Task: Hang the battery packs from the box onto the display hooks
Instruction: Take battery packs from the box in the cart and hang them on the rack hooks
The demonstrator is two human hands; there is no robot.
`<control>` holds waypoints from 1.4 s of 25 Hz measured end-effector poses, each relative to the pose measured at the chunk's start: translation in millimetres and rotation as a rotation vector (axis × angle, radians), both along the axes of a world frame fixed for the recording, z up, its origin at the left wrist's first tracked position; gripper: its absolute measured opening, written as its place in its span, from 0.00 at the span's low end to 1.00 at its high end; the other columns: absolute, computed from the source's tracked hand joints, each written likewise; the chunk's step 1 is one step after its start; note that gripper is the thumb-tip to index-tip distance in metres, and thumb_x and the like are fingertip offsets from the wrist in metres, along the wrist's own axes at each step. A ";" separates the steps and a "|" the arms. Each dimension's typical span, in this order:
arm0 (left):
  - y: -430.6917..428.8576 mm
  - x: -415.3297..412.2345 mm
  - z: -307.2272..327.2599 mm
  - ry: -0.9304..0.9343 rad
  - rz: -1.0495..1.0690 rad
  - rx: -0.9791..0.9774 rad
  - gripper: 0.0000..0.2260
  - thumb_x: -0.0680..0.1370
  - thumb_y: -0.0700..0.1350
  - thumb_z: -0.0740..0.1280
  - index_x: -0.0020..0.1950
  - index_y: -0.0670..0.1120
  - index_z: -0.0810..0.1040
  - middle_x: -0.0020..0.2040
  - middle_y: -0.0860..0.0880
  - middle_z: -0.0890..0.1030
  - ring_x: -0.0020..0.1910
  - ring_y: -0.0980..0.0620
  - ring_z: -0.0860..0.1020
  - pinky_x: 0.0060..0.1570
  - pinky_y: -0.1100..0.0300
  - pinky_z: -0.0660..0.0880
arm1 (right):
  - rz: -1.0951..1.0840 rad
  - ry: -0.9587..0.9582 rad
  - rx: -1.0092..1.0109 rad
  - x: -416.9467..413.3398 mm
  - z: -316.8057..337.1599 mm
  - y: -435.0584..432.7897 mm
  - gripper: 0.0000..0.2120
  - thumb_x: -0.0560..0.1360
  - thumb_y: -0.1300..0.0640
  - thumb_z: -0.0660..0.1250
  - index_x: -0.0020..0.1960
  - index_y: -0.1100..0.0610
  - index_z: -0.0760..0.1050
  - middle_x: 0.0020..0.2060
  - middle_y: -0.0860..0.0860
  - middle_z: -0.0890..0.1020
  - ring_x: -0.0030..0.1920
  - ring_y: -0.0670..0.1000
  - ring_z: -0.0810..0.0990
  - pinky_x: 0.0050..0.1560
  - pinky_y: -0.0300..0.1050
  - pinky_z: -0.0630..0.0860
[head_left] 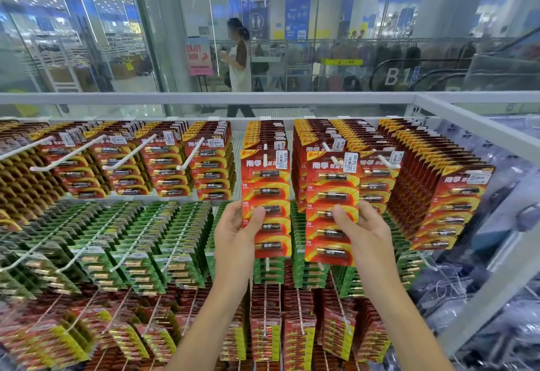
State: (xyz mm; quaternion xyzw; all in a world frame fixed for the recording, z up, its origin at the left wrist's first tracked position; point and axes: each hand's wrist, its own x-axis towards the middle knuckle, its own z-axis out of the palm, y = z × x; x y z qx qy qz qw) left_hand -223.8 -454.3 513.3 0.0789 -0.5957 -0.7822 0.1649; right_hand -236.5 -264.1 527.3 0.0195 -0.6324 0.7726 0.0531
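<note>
My left hand [238, 230] pinches a red battery pack [267, 192] by its lower left edge, thumb on the front. That pack's hang hole sits on a white display hook [265, 152] in the top row. My right hand [362, 227] grips a second red battery pack [331, 195], thumb on its front and fingers behind. The second pack's top hole is at the tip of another white hook [336, 161]. The box is out of view.
Rows of red packs [166, 163] hang on white hooks to the left and right. Green packs [131, 242] fill the row below, red-yellow packs [298, 332] the bottom. A white metal frame [467, 128] edges the rack at right. A person walks behind the glass.
</note>
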 end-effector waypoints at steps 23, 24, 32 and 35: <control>-9.4 -60.3 -42.6 -0.113 0.078 -0.092 0.19 0.77 0.58 0.72 0.60 0.47 0.80 0.54 0.51 0.85 0.54 0.51 0.84 0.57 0.52 0.82 | -0.032 -0.251 0.128 -70.3 -47.6 -8.3 0.37 0.75 0.34 0.69 0.73 0.59 0.72 0.53 0.48 0.83 0.54 0.51 0.84 0.64 0.53 0.79; -9.4 -57.3 -45.8 -0.124 0.084 -0.087 0.18 0.77 0.58 0.73 0.59 0.47 0.80 0.53 0.51 0.85 0.53 0.50 0.85 0.56 0.52 0.82 | -0.022 -0.265 0.145 -67.7 -52.6 -6.6 0.35 0.76 0.35 0.69 0.72 0.59 0.73 0.53 0.49 0.84 0.54 0.51 0.84 0.63 0.51 0.80; -13.9 -25.9 -76.5 -0.154 0.161 -0.380 0.16 0.80 0.57 0.70 0.66 0.54 0.77 0.60 0.59 0.80 0.61 0.57 0.79 0.65 0.50 0.75 | -0.049 -0.182 0.402 -34.4 -80.8 4.4 0.18 0.80 0.37 0.65 0.62 0.48 0.78 0.56 0.41 0.82 0.53 0.39 0.79 0.56 0.39 0.74; -11.0 -10.7 -86.9 -0.175 0.147 -0.510 0.18 0.81 0.56 0.68 0.70 0.54 0.75 0.64 0.59 0.79 0.66 0.55 0.76 0.67 0.51 0.73 | -0.072 -0.129 0.483 -19.5 -86.5 11.7 0.18 0.81 0.40 0.64 0.65 0.49 0.78 0.59 0.42 0.81 0.59 0.43 0.78 0.56 0.37 0.70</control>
